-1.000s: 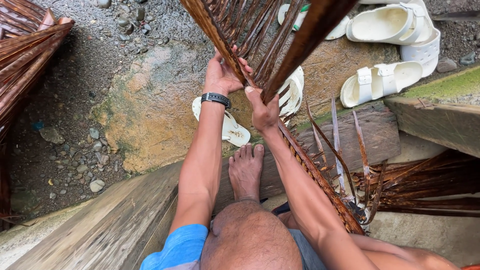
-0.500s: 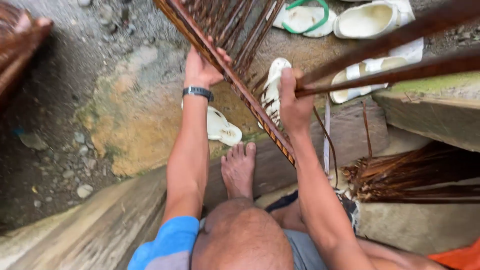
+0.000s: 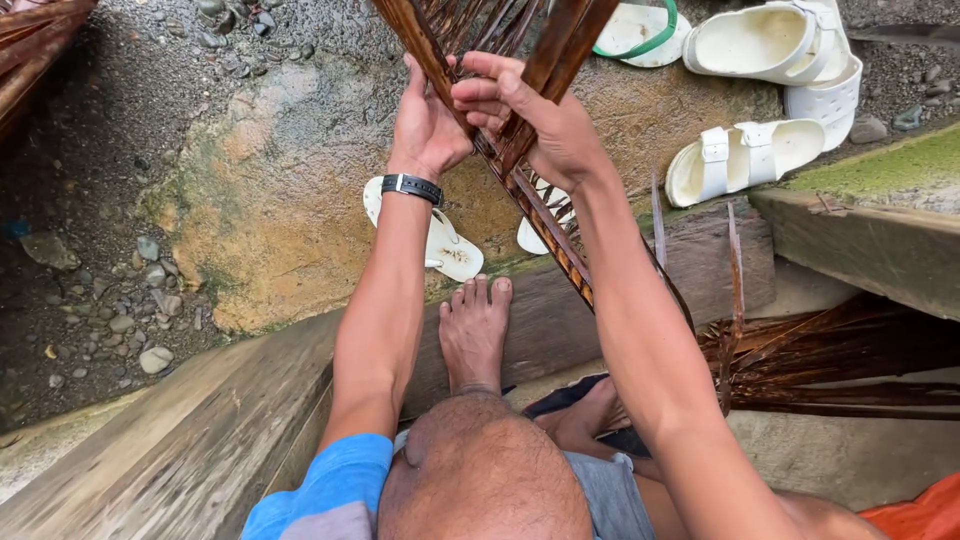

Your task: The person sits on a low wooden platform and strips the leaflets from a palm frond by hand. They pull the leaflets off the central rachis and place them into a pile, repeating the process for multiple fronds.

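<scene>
A long brown midrib of woven dried palm leaf (image 3: 545, 225) is held up at a slant in front of the person, running from the lap toward the upper middle of the view. The left hand (image 3: 428, 125) is wrapped around the midrib from its left side, its grip closed on the stem; a black wristband (image 3: 410, 187) is worn on that wrist. The right hand (image 3: 540, 125) is placed just beside it on the other side, and a broad brown leaf strip (image 3: 560, 45) is pinched between its thumb and fingers, close against the midrib. Loose leaf ends (image 3: 735, 265) are seen sticking upward near the right forearm, and a bundle of dried fronds (image 3: 850, 360) is laid under a wooden beam (image 3: 870, 245) at the right. A bare foot (image 3: 475, 335) is rested on a wooden plank (image 3: 200, 440) below the hands. On the stained concrete floor (image 3: 290, 190) beyond it, a pale flip-flop (image 3: 445, 250) lies directly beneath the left wrist. White strapped sandals (image 3: 745, 160) and white clogs (image 3: 770, 40) are set well apart from the hands at the upper right, beside a white flip-flop with green straps (image 3: 640, 30). Gravel (image 3: 100, 310) is spread along the left.
</scene>
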